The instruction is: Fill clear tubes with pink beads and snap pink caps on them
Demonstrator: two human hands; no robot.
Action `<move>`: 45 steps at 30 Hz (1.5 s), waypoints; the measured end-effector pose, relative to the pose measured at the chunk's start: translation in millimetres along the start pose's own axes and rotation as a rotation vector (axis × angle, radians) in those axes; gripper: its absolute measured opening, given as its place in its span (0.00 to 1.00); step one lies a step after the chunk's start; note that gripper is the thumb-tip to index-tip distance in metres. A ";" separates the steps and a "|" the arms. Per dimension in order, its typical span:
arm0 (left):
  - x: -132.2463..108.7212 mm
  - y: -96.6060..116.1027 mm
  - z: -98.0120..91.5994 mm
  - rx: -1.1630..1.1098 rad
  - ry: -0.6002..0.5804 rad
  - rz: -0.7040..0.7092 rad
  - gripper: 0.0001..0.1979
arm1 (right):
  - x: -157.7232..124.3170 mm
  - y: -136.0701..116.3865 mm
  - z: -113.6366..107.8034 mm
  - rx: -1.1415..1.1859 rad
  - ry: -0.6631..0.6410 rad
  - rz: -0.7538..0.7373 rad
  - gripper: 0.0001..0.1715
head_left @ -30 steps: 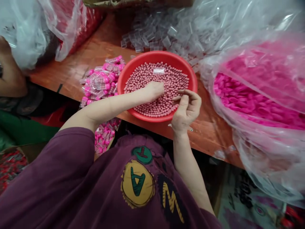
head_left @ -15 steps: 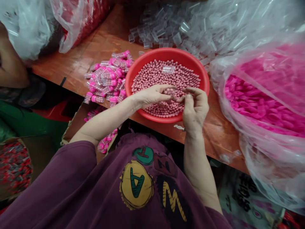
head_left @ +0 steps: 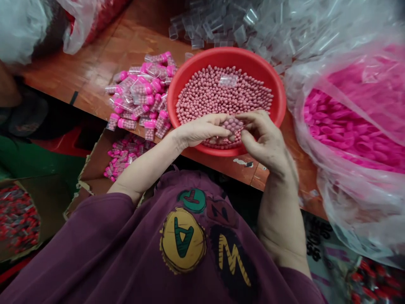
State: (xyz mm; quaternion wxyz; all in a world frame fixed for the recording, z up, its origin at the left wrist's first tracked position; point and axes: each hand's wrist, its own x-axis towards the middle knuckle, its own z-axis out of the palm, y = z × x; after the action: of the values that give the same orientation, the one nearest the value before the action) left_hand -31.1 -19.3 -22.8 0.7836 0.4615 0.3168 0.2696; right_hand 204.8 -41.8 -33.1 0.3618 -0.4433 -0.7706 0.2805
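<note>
Over the red basin (head_left: 280, 95) of pink beads (head_left: 202, 95), my left hand (head_left: 198, 130) grips a small clear plastic tube (head_left: 232, 124) with beads in it. My right hand (head_left: 267, 137) is closed around the tube's right end, with fingertips along its top and the thumb below. Whether a cap is between those fingers is hidden. Another clear tube (head_left: 228, 80) lies on the beads at the back of the basin. Left of the basin is a pile of filled tubes with pink caps (head_left: 144, 95).
Loose clear tubes (head_left: 218, 27) are heaped behind the basin. A plastic bag of pink caps (head_left: 354, 126) stands at the right. Below the table edge, a cardboard box (head_left: 90, 166) holds more filled tubes. Another person's arm (head_left: 8, 86) is at the far left.
The right hand has turned and moved in against the tube, its pinch loosening around the tube's end. The left hand still holds the tube. The view has shifted slightly.
</note>
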 end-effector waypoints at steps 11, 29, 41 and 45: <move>8.1 6.1 0.2 -0.097 0.161 -0.146 0.19 | 15.9 19.7 5.2 0.315 0.041 0.202 0.19; 16.9 -14.3 39.7 -0.309 0.468 0.018 0.22 | -13.6 175.9 -127.3 -0.672 0.637 1.034 0.35; 11.0 -16.5 39.5 -0.196 0.511 0.034 0.17 | -57.5 127.9 -48.8 -0.905 0.171 0.837 0.27; 9.8 -16.3 37.5 -0.179 0.528 0.038 0.14 | -72.7 110.5 -26.1 -0.825 0.126 0.692 0.25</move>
State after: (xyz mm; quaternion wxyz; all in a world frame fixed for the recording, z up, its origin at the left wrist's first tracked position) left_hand 5.3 -40.0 -25.8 0.7063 0.3102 0.4764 0.4219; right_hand 304.0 -53.6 -123.7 0.0898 -0.7923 -0.6027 0.0304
